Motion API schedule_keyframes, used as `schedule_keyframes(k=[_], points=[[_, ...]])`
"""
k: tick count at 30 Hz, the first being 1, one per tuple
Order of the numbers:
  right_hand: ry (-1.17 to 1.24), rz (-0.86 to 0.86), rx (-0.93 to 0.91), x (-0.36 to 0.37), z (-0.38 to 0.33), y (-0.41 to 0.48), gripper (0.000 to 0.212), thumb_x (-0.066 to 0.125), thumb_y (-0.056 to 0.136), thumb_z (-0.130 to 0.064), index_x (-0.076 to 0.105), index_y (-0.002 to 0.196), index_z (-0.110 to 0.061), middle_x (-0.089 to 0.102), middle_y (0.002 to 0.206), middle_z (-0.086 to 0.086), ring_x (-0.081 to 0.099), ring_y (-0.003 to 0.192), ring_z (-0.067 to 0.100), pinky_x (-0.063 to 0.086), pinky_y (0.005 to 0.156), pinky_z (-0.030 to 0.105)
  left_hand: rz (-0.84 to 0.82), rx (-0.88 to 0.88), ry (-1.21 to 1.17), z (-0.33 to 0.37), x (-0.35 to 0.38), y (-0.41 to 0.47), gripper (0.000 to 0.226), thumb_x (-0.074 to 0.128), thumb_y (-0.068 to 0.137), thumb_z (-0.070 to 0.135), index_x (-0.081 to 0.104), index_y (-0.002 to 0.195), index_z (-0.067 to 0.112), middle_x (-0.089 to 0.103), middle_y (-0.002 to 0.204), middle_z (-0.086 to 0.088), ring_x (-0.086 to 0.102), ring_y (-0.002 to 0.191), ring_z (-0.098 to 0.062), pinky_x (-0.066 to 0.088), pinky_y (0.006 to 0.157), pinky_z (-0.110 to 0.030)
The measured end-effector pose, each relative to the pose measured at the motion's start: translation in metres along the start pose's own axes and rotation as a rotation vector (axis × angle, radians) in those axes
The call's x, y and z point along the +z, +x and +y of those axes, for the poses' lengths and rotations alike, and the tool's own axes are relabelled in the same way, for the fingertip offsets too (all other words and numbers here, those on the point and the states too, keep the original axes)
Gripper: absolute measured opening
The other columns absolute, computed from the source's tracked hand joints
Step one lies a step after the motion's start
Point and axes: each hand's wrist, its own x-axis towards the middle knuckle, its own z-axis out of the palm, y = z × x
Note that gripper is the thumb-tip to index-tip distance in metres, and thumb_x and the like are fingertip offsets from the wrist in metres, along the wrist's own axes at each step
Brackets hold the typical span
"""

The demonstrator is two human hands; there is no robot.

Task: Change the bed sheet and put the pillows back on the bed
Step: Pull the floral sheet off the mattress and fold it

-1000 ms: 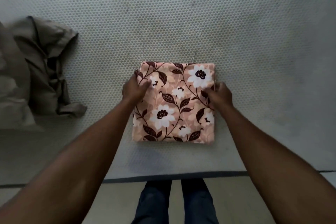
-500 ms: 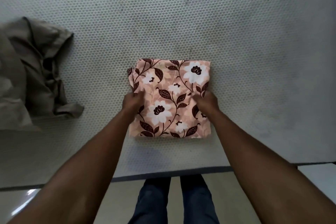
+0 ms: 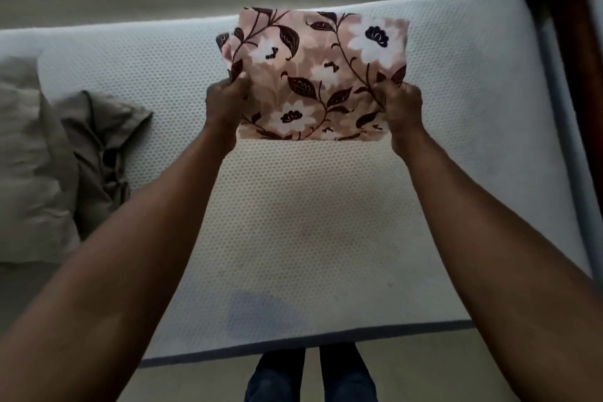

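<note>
A folded pink bed sheet (image 3: 319,75) with white flowers and dark leaves hangs in the air above the bare white mattress (image 3: 293,222). My left hand (image 3: 225,101) grips its left edge and my right hand (image 3: 403,104) grips its right edge, both near the lower corners. The sheet is still folded into a square and tilted up toward me. A beige pillow (image 3: 29,157) lies on the left end of the mattress.
A crumpled beige cloth (image 3: 101,140) lies against the pillow. A dark wooden bed frame (image 3: 574,26) runs along the right. My legs (image 3: 310,375) stand on the floor at the mattress's near edge. The floor beyond the far edge shows at the top.
The folded sheet lay flat on the mattress with my hands on its sides; both hands have lifted it up off the mattress and away from me.
</note>
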Motion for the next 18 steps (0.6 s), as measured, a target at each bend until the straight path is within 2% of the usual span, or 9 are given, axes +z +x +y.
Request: schedule_keyframes(k=[3,5,7,9,10,12,14,16,18], points=[[-0.083,0.051,-0.002,-0.007,0.032,-0.018,0.034,0.065,0.086,-0.034,0.064,0.055,-0.02,0.063,0.06,-0.007,0.06,0.065,0.014,0.047,0.064,0.035,0.002,-0.002,0.004,-0.025,0.002,-0.025,0.023,0.058,0.096,0.021,0.069,0.076,0.016,0.071,0.078,0.0,0.067,0.071,-0.01,0.053,0.066,-0.025],[-0.237,0.054,0.088,-0.014,0.083,-0.042,0.034,0.062,0.09,-0.034,0.062,0.06,-0.019,0.065,0.067,0.001,0.06,0.073,0.021,0.046,0.069,0.04,0.014,-0.128,0.08,-0.073,-0.003,-0.05,0.026,0.061,0.094,0.021,0.066,0.069,0.016,0.066,0.064,0.005,0.061,0.061,-0.009,0.048,0.056,-0.022],[-0.43,0.006,0.261,-0.023,0.144,-0.078,0.038,0.058,0.095,-0.041,0.069,0.074,-0.011,0.071,0.083,0.016,0.065,0.084,0.029,0.045,0.072,0.039,0.042,-0.324,0.21,-0.132,-0.015,-0.081,0.032,0.064,0.089,0.03,0.062,0.06,0.015,0.062,0.056,0.003,0.058,0.059,-0.018,0.045,0.051,-0.027],[-0.532,-0.099,0.442,-0.032,0.189,-0.117,0.054,0.053,0.083,-0.055,0.073,0.087,-0.004,0.073,0.095,0.024,0.069,0.094,0.036,0.047,0.074,0.037,0.034,-0.482,0.338,-0.183,-0.028,-0.113,0.034,0.062,0.081,0.04,0.062,0.06,0.013,0.066,0.065,-0.011,0.062,0.066,-0.029,0.049,0.059,-0.042],[-0.525,-0.123,0.52,-0.035,0.203,-0.132,0.053,0.054,0.076,-0.054,0.073,0.085,-0.005,0.073,0.093,0.023,0.069,0.093,0.036,0.049,0.074,0.037,0.02,-0.55,0.36,-0.198,-0.032,-0.126,0.032,0.061,0.082,0.039,0.063,0.063,0.013,0.067,0.073,-0.016,0.064,0.071,-0.033,0.047,0.06,-0.043],[-0.421,-0.101,0.615,-0.041,0.211,-0.148,0.032,0.066,0.079,-0.041,0.073,0.079,-0.011,0.074,0.08,0.009,0.069,0.084,0.029,0.05,0.066,0.032,0.021,-0.642,0.355,-0.211,-0.033,-0.14,0.026,0.059,0.091,0.033,0.065,0.075,0.013,0.067,0.082,-0.011,0.061,0.075,-0.028,0.04,0.059,-0.033],[-0.412,-0.077,0.596,-0.044,0.215,-0.147,0.03,0.068,0.086,-0.042,0.075,0.083,-0.013,0.074,0.084,0.006,0.069,0.09,0.029,0.049,0.068,0.03,-0.022,-0.666,0.349,-0.209,-0.032,-0.14,0.027,0.059,0.093,0.041,0.067,0.093,0.016,0.068,0.09,-0.005,0.061,0.078,-0.02,0.044,0.063,-0.029],[-0.508,-0.064,0.539,-0.042,0.212,-0.14,0.051,0.059,0.093,-0.053,0.075,0.107,-0.006,0.073,0.109,0.018,0.066,0.108,0.035,0.049,0.085,0.036,-0.081,-0.602,0.39,-0.205,-0.032,-0.131,0.058,0.058,0.081,0.068,0.07,0.113,0.021,0.072,0.106,-0.005,0.067,0.095,-0.023,0.055,0.083,-0.037],[-0.572,-0.036,0.467,-0.036,0.206,-0.131,0.058,0.049,0.1,-0.052,0.069,0.121,-0.002,0.067,0.122,0.025,0.062,0.117,0.039,0.047,0.094,0.039,-0.119,-0.507,0.531,-0.203,-0.032,-0.117,0.082,0.045,0.073,0.08,0.069,0.122,0.018,0.071,0.117,-0.011,0.066,0.109,-0.031,0.054,0.097,-0.044]])
